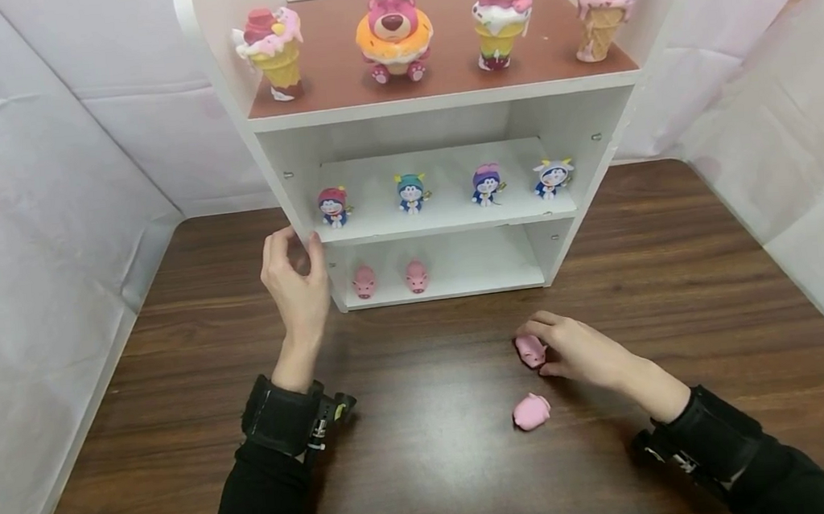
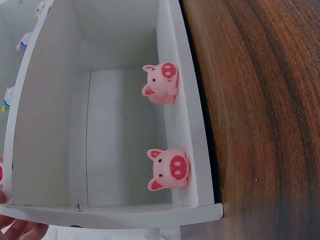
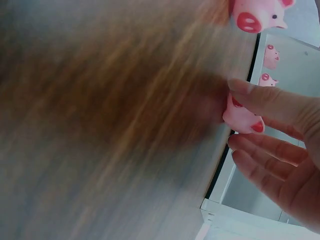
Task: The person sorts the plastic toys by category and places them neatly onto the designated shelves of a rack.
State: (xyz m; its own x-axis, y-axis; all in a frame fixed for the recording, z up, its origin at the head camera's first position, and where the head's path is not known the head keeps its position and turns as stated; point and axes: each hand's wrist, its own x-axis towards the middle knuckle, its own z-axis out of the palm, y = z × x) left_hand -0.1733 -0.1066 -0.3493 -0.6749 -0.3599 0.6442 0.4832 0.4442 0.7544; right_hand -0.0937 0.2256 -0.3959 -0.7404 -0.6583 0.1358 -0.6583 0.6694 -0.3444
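My left hand (image 1: pixel 296 286) holds the left side panel of the white shelf unit (image 1: pixel 446 228), thumb at the front edge and fingers around the outside. In the left wrist view, fingertips (image 2: pixel 22 231) show at the panel's edge. On the tabletop to the shelf's front right, my right hand (image 1: pixel 582 348) has thumb and fingers on either side of a pink pig figurine (image 1: pixel 532 351). That pig (image 3: pixel 242 119) is partly covered by the thumb (image 3: pixel 272 102) in the right wrist view. A second pig (image 1: pixel 531 412) lies nearer on the table.
Two more pigs (image 1: pixel 364 282) stand on the left of the bottom shelf. Several small hooded figurines (image 1: pixel 410 193) line the middle shelf, and larger dessert-themed figurines (image 1: pixel 395 36) stand on the brown top. Pale cloth (image 1: pixel 30 198) hangs around the brown wooden table (image 1: pixel 430 481).
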